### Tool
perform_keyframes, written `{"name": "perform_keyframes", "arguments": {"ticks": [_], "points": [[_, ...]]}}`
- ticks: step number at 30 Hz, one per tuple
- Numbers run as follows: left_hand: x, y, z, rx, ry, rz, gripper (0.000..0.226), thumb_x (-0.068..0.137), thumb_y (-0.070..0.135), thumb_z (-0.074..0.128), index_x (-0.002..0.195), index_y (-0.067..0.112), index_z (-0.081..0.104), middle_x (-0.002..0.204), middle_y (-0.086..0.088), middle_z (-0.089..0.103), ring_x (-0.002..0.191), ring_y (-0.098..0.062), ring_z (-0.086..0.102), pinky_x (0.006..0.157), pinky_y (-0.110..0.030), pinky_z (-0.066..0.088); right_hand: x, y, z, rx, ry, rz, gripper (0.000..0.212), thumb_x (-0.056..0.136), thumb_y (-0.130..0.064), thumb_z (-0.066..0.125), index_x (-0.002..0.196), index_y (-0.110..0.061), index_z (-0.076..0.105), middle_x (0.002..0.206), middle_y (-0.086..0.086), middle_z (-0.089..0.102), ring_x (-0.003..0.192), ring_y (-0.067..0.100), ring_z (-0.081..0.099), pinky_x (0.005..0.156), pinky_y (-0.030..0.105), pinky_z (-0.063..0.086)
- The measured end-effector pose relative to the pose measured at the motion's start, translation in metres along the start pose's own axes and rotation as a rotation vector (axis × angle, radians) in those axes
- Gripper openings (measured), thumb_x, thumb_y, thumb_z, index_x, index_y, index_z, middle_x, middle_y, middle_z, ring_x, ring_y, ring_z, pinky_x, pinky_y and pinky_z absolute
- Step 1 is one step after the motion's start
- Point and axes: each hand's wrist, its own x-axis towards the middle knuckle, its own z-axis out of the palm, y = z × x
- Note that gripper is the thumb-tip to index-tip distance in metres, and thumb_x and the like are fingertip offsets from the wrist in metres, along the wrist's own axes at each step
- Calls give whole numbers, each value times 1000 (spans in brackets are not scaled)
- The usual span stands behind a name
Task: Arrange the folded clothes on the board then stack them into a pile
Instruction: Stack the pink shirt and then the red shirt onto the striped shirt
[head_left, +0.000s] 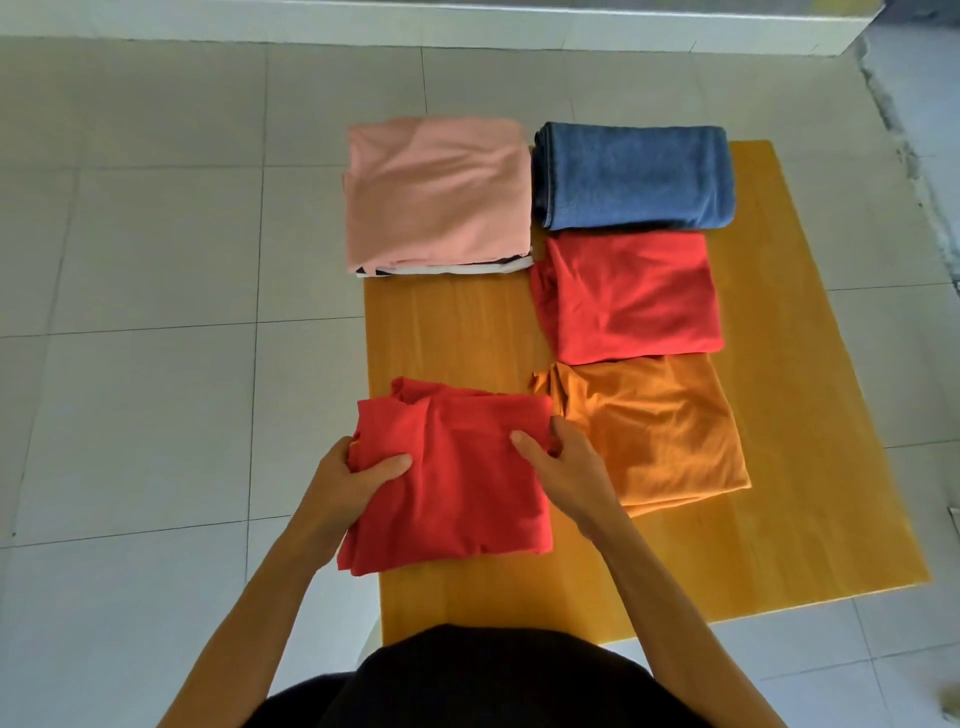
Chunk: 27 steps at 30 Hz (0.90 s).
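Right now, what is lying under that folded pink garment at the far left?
Under the pink garment, a white folded garment with dark markings peeks out along its near edge. The pink one covers the rest, so how many pieces lie there cannot be seen. The pile overhangs the wooden board.

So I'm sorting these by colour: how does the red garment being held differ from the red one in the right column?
The held red garment is gripped by both hands, left hand and right hand; the other red garment lies untouched. The held one overhangs the board's left edge; the other lies fully on it. Both are folded.
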Motion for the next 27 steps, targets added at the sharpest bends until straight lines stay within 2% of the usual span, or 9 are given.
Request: {"name": "perform_keyframes", "arguments": {"ticks": [3,6,8,10,14,18,22,25,27], "points": [[5,-3,4,-150,-71,-52,101,49,57,85,135,19,49,123,-2,65,104,-26,66,87,-45,57,-6,-8,10,140,28,44,58,87,-55,67,125,-17,48,116,-2,62,107,18,62,95,45,55],[5,0,5,-227,-70,-42,82,56,51,84,126,18,58,115,0,69,100,-24,67,76,-36,56,0,-16,12,176,55,-2,46,92,-42,66,128,-22,46,110,-10,59,109,19,62,96,45,55],[7,10,-1,-238,-42,-9,70,54,51,84,115,23,62,113,1,70,100,-24,68,81,-40,56,10,-27,5,188,100,-64,40,93,-38,65,126,-23,50,108,-11,61,109,18,62,97,45,53],[10,30,-12,-264,-23,52,77,50,54,85,116,23,62,113,1,71,101,-25,69,88,-45,56,23,-46,-5,204,144,-153,39,91,-41,66,123,-21,55,110,-4,65,103,17,63,94,43,53],[26,95,-34,-329,-3,213,75,56,46,86,122,18,63,112,1,74,102,-24,71,93,-47,55,51,-109,-31,276,182,-330,27,96,-28,66,117,-14,59,96,-7,64,77,-2,57,71,17,47],[52,174,-51,-395,32,338,57,69,28,85,121,17,64,114,1,74,106,-21,69,94,-42,53,94,-181,-56,326,210,-428,16,97,-30,64,104,-16,59,90,-8,62,73,0,55,58,4,43],[84,245,-57,-407,167,414,43,69,33,85,108,24,69,110,5,74,103,-18,69,90,-39,54,153,-243,-70,332,238,-428,23,97,-39,60,93,-17,58,82,-8,58,71,5,53,64,16,44],[114,285,-54,-423,226,435,33,70,37,84,97,27,68,105,8,72,97,-15,68,86,-35,53,200,-271,-72,340,255,-362,32,96,-43,56,103,-12,61,95,0,64,86,17,60,76,34,47],[142,300,-50,-413,251,424,27,72,37,82,92,25,67,105,4,72,96,-16,67,86,-34,53,225,-279,-70,271,277,-301,38,98,-42,53,111,-8,62,103,6,66,93,24,60,77,35,46]]}}
